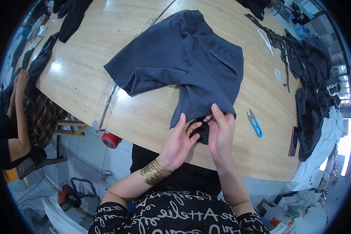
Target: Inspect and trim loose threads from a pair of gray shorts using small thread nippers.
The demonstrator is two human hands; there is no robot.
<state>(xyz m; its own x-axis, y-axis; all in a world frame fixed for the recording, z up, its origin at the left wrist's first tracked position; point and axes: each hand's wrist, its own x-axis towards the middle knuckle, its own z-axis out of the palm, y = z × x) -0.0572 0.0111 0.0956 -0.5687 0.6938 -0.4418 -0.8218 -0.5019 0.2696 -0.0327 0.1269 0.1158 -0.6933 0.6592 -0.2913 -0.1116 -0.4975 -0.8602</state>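
Note:
A pair of dark grey-blue shorts [163, 46] lies on the wooden table, its gathered elastic waistband toward the far right. A pocket slit runs along the nearer leg. My left hand [177, 142] pinches the hem of that leg, thumb on top and fingers turned underneath. Beside it, my right hand [221, 134] grips the same hem, its thumb lying on the cloth and some fingers hidden below. Between the hands the leg opening shows its dark inside. A ring and several gold bangles [155, 172] are on my left hand and wrist.
Blue-handled thread snips [255, 124] lie right of the shorts. Dark garments [310, 105] are heaped along the table's right edge, near a white loop of cord [265, 41]. Another person's arm [21, 113] is at the left. A red round object [110, 140] sits under the near edge.

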